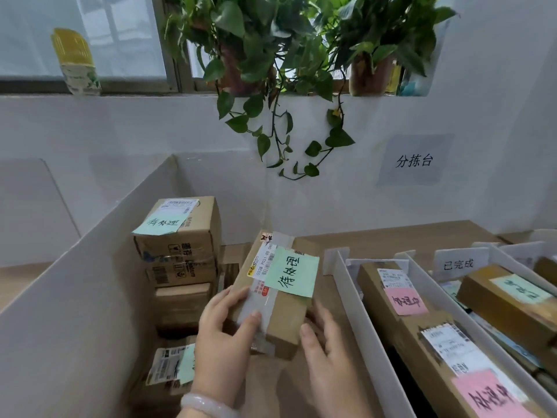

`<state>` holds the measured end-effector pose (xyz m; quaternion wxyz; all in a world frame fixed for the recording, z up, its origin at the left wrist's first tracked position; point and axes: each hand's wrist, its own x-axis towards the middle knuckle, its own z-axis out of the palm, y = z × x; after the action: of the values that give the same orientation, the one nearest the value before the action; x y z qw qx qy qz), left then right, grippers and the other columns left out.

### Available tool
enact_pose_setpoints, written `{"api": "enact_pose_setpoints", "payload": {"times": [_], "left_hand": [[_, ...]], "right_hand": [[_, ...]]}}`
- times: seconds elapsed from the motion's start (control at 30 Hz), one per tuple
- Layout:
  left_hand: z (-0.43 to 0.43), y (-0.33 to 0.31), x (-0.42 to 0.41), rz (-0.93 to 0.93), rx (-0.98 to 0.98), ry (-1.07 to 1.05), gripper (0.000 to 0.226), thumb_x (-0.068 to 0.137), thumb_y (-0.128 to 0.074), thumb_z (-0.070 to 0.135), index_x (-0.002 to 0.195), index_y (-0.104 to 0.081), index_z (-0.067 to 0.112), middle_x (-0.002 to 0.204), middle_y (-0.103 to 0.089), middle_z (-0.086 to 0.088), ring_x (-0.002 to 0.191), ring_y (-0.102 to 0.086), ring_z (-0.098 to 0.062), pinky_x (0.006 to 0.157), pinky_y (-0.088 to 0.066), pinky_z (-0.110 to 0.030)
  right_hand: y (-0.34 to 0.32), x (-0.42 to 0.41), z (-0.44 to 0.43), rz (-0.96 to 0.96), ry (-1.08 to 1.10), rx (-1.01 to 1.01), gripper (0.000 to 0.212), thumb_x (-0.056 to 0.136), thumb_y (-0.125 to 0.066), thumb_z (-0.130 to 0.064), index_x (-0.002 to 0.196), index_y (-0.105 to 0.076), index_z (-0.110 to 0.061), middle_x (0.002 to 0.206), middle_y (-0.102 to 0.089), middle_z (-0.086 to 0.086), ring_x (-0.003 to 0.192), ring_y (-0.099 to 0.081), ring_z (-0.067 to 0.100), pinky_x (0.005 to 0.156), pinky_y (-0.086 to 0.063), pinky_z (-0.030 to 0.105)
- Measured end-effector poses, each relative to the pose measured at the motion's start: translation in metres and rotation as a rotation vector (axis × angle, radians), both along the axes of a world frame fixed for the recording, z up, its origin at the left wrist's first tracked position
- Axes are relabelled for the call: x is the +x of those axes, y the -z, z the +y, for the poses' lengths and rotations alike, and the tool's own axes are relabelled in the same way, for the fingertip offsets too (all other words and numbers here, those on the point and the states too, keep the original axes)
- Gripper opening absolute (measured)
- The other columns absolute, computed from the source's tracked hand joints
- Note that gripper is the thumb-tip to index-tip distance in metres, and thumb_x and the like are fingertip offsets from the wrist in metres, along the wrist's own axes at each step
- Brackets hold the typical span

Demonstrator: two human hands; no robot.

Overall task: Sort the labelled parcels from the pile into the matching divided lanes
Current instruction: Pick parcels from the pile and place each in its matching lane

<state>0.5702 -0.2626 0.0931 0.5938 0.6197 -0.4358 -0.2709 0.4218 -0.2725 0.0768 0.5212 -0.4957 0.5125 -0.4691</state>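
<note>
I hold a brown cardboard parcel (286,315) with a green handwritten label (291,271) above the wooden table, in the lane left of the white dividers. My left hand (223,342) grips its near left corner, thumb over the grey tape. My right hand (328,354) holds its near right side, thumb on the edge. Behind it stands a stack of parcels (180,254), the top one green-labelled. Another green-labelled parcel (171,366) lies lower left.
A tall white board (75,297) walls the left side. White dividers (361,303) form lanes on the right, holding long parcels with pink labels (407,300) and green labels (518,289). A small white sign (458,263) stands there. Plants hang from the sill.
</note>
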Motion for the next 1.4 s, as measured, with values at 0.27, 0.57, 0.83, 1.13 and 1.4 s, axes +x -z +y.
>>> {"api": "enact_pose_setpoints", "payload": {"times": [0.27,0.57,0.83,1.13,1.4], "left_hand": [[0.110,-0.034,-0.036,0.149,0.070,0.306,0.042,0.070,-0.073,0.029,0.110,-0.070,0.041,0.114,-0.066,0.015,0.107,-0.062,-0.026,0.094,-0.051,-0.056],[0.204,-0.052,-0.147,0.088,-0.016,0.412,0.063,0.078,-0.074,0.049,0.121,-0.036,0.074,0.155,-0.019,0.018,0.136,-0.030,-0.001,0.111,-0.034,-0.033],[0.259,-0.066,-0.253,0.174,-0.030,0.605,0.072,0.070,-0.084,0.040,0.110,-0.040,0.080,0.149,-0.030,0.013,0.128,-0.048,-0.016,0.098,-0.053,-0.042],[0.299,-0.090,-0.368,0.103,-0.040,0.807,0.065,0.078,-0.081,0.019,0.107,-0.051,0.070,0.142,-0.037,0.006,0.121,-0.053,-0.028,0.076,-0.062,-0.037],[0.352,-0.074,-0.539,-0.057,-0.069,0.918,0.069,0.080,-0.080,0.027,0.125,-0.043,0.063,0.143,-0.034,0.008,0.126,-0.044,-0.015,0.104,-0.047,-0.040]], "right_hand": [[-0.040,-0.089,0.077,-0.297,0.093,0.189,0.073,0.081,-0.073,-0.041,0.142,-0.033,-0.043,0.115,-0.070,0.001,0.105,-0.068,0.025,0.081,-0.057,0.052],[-0.076,-0.177,0.205,-0.435,0.390,0.045,0.063,0.087,-0.070,-0.019,0.134,-0.038,-0.045,0.106,-0.072,0.006,0.095,-0.071,0.026,0.076,-0.059,0.050],[-0.086,-0.262,0.292,-0.389,0.693,-0.041,0.066,0.076,-0.080,-0.035,0.126,-0.039,-0.049,0.103,-0.071,-0.001,0.093,-0.071,0.020,0.082,-0.058,0.052],[-0.100,-0.410,0.383,0.136,0.750,-0.130,0.078,0.080,-0.076,-0.041,0.141,-0.028,-0.050,0.144,-0.043,-0.011,0.128,-0.041,0.010,0.099,-0.041,0.034],[-0.104,-0.572,0.484,0.607,0.721,-0.170,0.075,0.080,-0.074,-0.039,0.143,-0.034,-0.045,0.149,-0.029,-0.019,0.130,-0.026,-0.005,0.109,-0.029,0.027]]}}
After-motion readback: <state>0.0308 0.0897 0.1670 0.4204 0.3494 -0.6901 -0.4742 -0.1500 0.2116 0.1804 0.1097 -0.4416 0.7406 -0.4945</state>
